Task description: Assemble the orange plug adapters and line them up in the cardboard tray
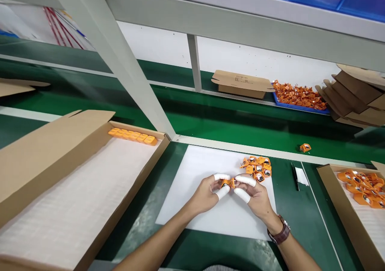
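Note:
Over a white foam sheet (192, 182), my left hand (207, 192) pinches a small orange plastic part (225, 183) between white-covered fingertips. Facing it, my right hand (254, 194) holds a thin orange piece (232, 182) against the same part, its thumb and finger also in white finger cots. Whether the two pieces are joined cannot be made out. Just beyond the right hand lies a cluster of orange parts (257, 167) with dark and silver bits inside. A brown watch (280, 231) is on my right wrist.
At left an open cardboard box (132, 190) holds a row of orange pieces (132, 136). Another box (333, 194) at right contains more orange parts. A black pen-like tool (295, 177) lies between. Behind are a green conveyor belt (240, 122), a frame post (126, 70) and a blue tray (303, 107) of orange pieces.

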A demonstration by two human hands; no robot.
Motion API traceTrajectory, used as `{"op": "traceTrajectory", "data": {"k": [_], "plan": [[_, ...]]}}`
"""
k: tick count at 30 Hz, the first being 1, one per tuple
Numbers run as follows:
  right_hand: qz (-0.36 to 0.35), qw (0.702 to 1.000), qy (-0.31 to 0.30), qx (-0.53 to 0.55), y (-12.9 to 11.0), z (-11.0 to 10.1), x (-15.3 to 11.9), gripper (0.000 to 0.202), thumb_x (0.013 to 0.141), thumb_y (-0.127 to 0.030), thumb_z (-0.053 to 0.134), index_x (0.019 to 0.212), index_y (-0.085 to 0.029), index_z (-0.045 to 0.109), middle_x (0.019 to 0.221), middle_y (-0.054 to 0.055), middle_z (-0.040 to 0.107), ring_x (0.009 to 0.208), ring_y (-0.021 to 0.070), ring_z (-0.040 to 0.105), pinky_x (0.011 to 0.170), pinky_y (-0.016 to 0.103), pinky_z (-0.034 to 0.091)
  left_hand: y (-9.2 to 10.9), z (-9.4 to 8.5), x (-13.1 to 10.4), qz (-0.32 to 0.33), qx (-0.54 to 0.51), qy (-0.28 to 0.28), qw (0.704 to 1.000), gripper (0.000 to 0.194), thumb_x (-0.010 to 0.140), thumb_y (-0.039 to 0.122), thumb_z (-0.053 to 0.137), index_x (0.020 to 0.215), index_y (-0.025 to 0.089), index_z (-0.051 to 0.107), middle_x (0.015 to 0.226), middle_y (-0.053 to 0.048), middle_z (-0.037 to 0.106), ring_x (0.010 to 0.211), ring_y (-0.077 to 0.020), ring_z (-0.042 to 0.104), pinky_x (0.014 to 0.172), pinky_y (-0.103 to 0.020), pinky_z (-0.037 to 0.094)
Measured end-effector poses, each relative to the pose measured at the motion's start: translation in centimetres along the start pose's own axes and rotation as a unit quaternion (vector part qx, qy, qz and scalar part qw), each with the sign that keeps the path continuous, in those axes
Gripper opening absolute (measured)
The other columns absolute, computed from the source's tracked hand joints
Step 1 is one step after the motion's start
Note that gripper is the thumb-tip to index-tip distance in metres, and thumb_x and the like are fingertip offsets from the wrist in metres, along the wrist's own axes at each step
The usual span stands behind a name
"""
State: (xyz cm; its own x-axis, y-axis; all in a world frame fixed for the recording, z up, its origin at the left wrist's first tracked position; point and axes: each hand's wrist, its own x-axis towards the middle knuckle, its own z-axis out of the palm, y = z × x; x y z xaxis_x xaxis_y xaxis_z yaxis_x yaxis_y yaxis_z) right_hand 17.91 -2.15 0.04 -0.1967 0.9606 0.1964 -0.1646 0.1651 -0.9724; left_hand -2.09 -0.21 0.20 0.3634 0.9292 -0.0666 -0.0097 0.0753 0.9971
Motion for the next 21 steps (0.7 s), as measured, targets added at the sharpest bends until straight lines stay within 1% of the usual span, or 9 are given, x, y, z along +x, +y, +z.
{"op": "traceTrajectory", "data": {"k": [2, 4, 9, 11, 13, 15, 17, 19, 21], "plan": [[0.027, 0.999, -0.009, 0.020, -0.1, -0.1, -0.1, 0.037, 0.089, -0.019, 0.074, 0.123, -0.033, 0.068, 0.109, 0.003, 0.068, 0.097, 0.0158, 0.070, 0.090, 0.032, 0.060, 0.2, -0.1, 0.0, -0.022, -0.038, -0.023, 0.999, 0.028, 0.083, 0.030, 0.073, 0.108, 0.017, 0.071, 0.111, -0.010, 0.075, 0.107, -0.0264, 0.070, 0.097, -0.038, 0.055], [0.042, 0.998, -0.014, 0.037, -0.2, -0.2, -0.1, 0.040, 0.088, -0.019, 0.075, 0.125, -0.033, 0.067, 0.110, 0.003, 0.069, 0.097, 0.0152, 0.070, 0.092, 0.032, 0.059, 0.4, -0.3, 0.1, -0.028, -0.061, -0.037, 0.997, 0.029, 0.084, 0.032, 0.073, 0.108, 0.016, 0.072, 0.111, -0.011, 0.076, 0.107, -0.0269, 0.070, 0.096, -0.038, 0.055], [0.015, 0.999, -0.036, 0.023, -0.8, -0.1, 0.2, 0.031, 0.090, -0.020, 0.073, 0.118, -0.032, 0.071, 0.120, 0.004, 0.068, 0.105, 0.0189, 0.068, 0.093, 0.036, 0.059, 0.2, -0.4, 0.1, -0.014, -0.088, -0.055, 0.995, 0.027, 0.084, 0.030, 0.075, 0.107, 0.017, 0.073, 0.110, -0.010, 0.077, 0.103, -0.0244, 0.072, 0.091, -0.034, 0.057], [-0.013, 0.999, -0.047, -0.023, -1.1, 0.0, 0.3, 0.030, 0.091, -0.017, 0.071, 0.116, -0.033, 0.071, 0.118, 0.004, 0.070, 0.108, 0.0206, 0.068, 0.095, 0.039, 0.058, -0.3, -0.2, 0.1, -0.020, -0.095, -0.040, 0.995, 0.026, 0.082, 0.028, 0.077, 0.105, 0.017, 0.074, 0.108, -0.009, 0.078, 0.099, -0.0236, 0.073, 0.088, -0.033, 0.058], [-0.070, 0.990, -0.051, -0.107, -1.1, 0.0, 0.3, 0.035, 0.091, -0.013, 0.070, 0.119, -0.034, 0.069, 0.116, 0.004, 0.072, 0.108, 0.0217, 0.067, 0.095, 0.041, 0.056, -0.7, 0.1, 0.2, -0.035, -0.101, 0.003, 0.994, 0.027, 0.078, 0.027, 0.080, 0.102, 0.017, 0.074, 0.104, -0.009, 0.079, 0.095, -0.0233, 0.074, 0.085, -0.032, 0.059], [-0.138, 0.970, -0.052, -0.192, -1.0, 0.1, 0.3, 0.042, 0.091, -0.010, 0.069, 0.125, -0.034, 0.066, 0.117, 0.006, 0.071, 0.108, 0.0224, 0.066, 0.093, 0.042, 0.056, -1.1, 0.4, 0.3, -0.048, -0.110, 0.057, 0.991, 0.028, 0.074, 0.028, 0.083, 0.098, 0.017, 0.074, 0.098, -0.008, 0.079, 0.091, -0.0232, 0.075, 0.082, -0.032, 0.060], [-0.181, 0.951, -0.053, -0.247, -0.7, 0.1, 0.3, 0.046, 0.092, -0.009, 0.067, 0.132, -0.033, 0.062, 0.120, 0.008, 0.070, 0.109, 0.0229, 0.065, 0.093, 0.043, 0.055, -1.0, 0.6, 0.3, -0.056, -0.115, 0.089, 0.988, 0.030, 0.071, 0.030, 0.084, 0.097, 0.016, 0.074, 0.096, -0.008, 0.080, 0.090, -0.0241, 0.075, 0.084, -0.035, 0.060], [-0.197, 0.939, -0.056, -0.275, -0.5, 0.1, 0.3, 0.047, 0.094, -0.010, 0.065, 0.135, -0.031, 0.059, 0.124, 0.009, 0.068, 0.112, 0.0232, 0.064, 0.094, 0.044, 0.055, -0.6, 0.4, 0.3, -0.063, -0.113, 0.087, 0.988, 0.035, 0.070, 0.033, 0.085, 0.098, 0.015, 0.075, 0.101, -0.010, 0.080, 0.097, -0.0269, 0.075, 0.092, -0.039, 0.059], [-0.209, 0.933, -0.055, -0.289, -0.3, 0.1, 0.2, 0.048, 0.095, -0.009, 0.063, 0.137, -0.030, 0.057, 0.127, 0.010, 0.067, 0.115, 0.0236, 0.063, 0.095, 0.044, 0.055, 0.1, 0.2, 0.3, -0.071, -0.104, 0.060, 0.990, 0.040, 0.071, 0.037, 0.084, 0.104, 0.015, 0.076, 0.109, -0.011, 0.079, 0.106, -0.0296, 0.073, 0.100, -0.044, 0.056]]}}
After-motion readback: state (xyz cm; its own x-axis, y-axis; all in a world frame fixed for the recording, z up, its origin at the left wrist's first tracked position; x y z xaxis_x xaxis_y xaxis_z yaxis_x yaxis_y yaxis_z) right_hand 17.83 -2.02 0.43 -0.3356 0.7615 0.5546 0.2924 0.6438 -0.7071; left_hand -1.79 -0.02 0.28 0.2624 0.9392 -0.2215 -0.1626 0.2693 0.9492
